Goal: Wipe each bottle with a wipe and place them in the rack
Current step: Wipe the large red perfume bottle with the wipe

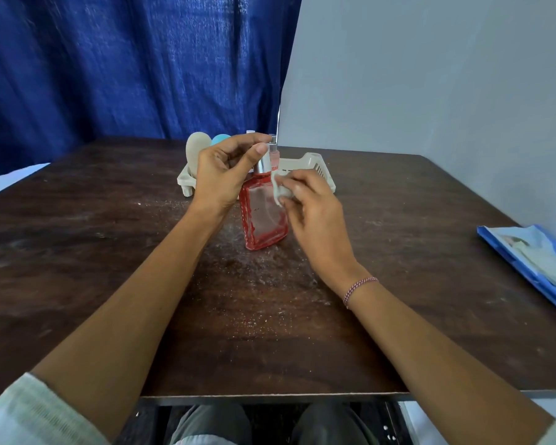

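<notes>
A clear rectangular bottle with red edges [265,220] and a silver spray top stands on the dark wooden table [109,252]. My left hand [225,171] grips its silver neck from the left. My right hand [308,203] pinches a white wipe [278,189] against the bottle's upper right shoulder. Behind the hands sits a cream plastic rack [315,170]. In the rack's left end stand a beige bottle [197,152] and a light blue bottle [220,139], partly hidden by my left hand. A slim clear pink bottle [274,154] rises just behind the silver top.
A blue pack of wipes [530,261] lies at the table's right edge. A blue curtain hangs behind the table on the left and a grey wall stands on the right. White dust specks cover the table's middle. My knees show under the front edge.
</notes>
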Demonstrator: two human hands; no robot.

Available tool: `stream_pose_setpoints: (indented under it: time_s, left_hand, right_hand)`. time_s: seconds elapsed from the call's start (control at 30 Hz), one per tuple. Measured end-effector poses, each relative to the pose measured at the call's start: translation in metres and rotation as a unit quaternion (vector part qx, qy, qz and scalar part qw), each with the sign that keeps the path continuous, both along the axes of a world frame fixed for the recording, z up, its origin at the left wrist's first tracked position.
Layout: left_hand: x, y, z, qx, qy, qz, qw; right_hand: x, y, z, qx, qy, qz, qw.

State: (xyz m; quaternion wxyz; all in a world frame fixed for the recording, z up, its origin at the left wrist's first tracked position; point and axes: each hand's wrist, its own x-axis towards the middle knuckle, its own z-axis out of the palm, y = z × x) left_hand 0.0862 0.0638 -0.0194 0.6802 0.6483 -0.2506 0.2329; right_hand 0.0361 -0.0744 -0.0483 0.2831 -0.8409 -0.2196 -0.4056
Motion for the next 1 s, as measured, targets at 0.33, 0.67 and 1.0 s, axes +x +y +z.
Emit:
stream_pose_setpoints:
  time_s: [0.33, 0.67, 1.0]
  left_hand:
    - [0.000, 0.003, 0.000, -0.027, 0.037, 0.010, 0.999]
    - [0.002, 0.003, 0.001, 0.012, 0.010, 0.036, 0.999]
    - [0.000, -0.010, -0.001, 0.029, -0.024, 0.061, 0.997]
  right_hand:
    - [-0.015, -0.001, -0.004, -0.106, 0.020, 0.078, 0.991]
    - [-0.013, -0.007, 0.005, 0.016, 0.037, 0.068, 0.997]
    - [-0.026, -0.003, 0.010, -0.015, -0.025, 0.047, 0.998]
